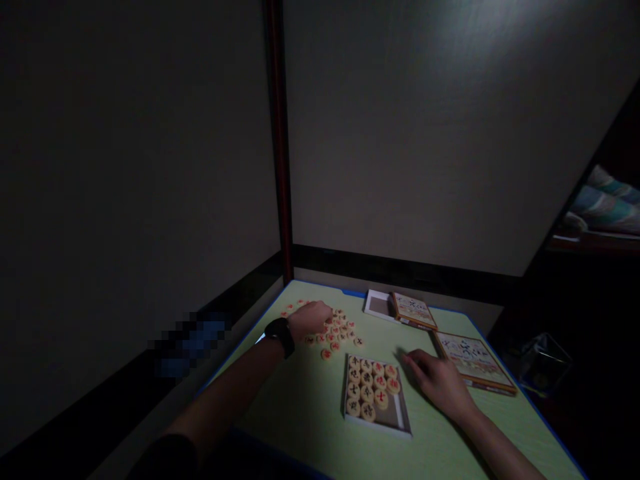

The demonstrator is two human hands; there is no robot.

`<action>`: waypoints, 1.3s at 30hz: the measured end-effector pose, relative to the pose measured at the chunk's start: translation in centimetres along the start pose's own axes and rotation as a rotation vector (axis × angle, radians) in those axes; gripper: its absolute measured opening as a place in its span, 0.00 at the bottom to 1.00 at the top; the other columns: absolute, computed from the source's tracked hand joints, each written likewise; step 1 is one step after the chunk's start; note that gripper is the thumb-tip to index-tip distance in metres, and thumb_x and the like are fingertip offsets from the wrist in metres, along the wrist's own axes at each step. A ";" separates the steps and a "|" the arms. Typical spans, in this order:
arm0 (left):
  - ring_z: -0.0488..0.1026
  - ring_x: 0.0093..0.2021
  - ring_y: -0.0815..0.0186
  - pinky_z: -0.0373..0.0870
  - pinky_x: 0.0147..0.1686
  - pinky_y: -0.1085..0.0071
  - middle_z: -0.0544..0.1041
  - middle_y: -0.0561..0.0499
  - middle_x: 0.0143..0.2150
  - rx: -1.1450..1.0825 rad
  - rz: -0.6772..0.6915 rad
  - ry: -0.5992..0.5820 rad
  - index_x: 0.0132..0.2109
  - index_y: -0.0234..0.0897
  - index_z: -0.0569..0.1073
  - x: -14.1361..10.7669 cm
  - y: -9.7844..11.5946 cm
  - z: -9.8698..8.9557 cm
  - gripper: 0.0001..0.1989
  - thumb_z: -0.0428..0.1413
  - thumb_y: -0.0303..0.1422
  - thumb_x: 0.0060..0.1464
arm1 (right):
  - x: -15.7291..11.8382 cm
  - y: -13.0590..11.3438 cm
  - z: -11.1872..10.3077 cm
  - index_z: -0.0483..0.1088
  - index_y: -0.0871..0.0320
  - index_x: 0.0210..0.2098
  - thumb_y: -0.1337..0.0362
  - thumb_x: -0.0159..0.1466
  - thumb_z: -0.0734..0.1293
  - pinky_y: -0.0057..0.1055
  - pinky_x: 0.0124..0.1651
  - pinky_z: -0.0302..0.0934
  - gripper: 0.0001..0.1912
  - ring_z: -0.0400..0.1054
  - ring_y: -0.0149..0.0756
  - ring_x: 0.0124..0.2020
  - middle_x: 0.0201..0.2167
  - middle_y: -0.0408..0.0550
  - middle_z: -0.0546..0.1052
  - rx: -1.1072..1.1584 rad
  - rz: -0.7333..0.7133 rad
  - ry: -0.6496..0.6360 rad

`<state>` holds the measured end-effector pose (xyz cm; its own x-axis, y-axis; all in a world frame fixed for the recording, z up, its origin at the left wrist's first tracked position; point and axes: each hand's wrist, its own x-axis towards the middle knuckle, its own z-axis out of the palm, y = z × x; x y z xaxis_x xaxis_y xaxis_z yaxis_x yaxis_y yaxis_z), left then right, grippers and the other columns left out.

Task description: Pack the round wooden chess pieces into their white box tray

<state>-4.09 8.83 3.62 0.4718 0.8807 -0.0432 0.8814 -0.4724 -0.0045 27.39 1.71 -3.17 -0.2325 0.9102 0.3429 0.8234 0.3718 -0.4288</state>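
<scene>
My left hand (311, 319), with a dark watch (281, 335) on its wrist, reaches over loose xiangqi pieces (336, 330) at the table's left. Its fingers are curled down among them; what they hold, if anything, is hidden. Several round wooden pieces with red or black characters fill much of a shallow box tray (403, 415) in front of me, in rows. The tray's right column and lower right corner show bare bottom. My right hand (443, 381) rests just right of the tray, fingers loosely bent and apart, holding nothing visible.
The light green table (295, 427) has a blue edge and stands in a wall corner. Behind the tray lie a second shallow tray (379, 305), a printed box lid (413, 309) and another printed box (475, 360). Right of the table is a dark, unclear object (545, 363).
</scene>
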 end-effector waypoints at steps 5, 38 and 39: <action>0.77 0.44 0.56 0.71 0.42 0.68 0.80 0.39 0.41 0.056 -0.012 -0.011 0.41 0.33 0.78 -0.1 0.7 -0.2 0.12 0.55 0.22 0.49 | 0.0 0.0 -0.1 0.76 0.55 0.34 0.45 0.67 0.52 0.32 0.28 0.60 0.28 0.73 0.41 0.23 0.24 0.50 0.80 -0.016 0.003 -0.001; 0.76 0.37 0.59 0.69 0.37 0.70 0.79 0.42 0.36 0.011 -0.047 0.020 0.37 0.33 0.79 -0.3 -0.6 -1.2 0.10 0.54 0.25 0.48 | 0.1 0.1 0.0 0.77 0.54 0.34 0.43 0.67 0.52 0.31 0.26 0.58 0.29 0.71 0.40 0.20 0.22 0.48 0.79 -0.013 -0.003 0.018; 0.76 0.39 0.57 0.69 0.38 0.69 0.79 0.40 0.38 0.019 -0.047 0.020 0.39 0.33 0.78 -0.2 -0.3 -0.9 0.11 0.54 0.25 0.48 | 0.1 0.1 0.0 0.77 0.55 0.34 0.43 0.67 0.52 0.31 0.26 0.58 0.30 0.71 0.40 0.20 0.21 0.48 0.79 -0.015 -0.001 0.016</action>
<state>-4.44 8.83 4.50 0.4304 0.9024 -0.0222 0.9021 -0.4309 -0.0246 27.49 1.79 -3.17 -0.2246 0.9068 0.3567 0.8309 0.3695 -0.4161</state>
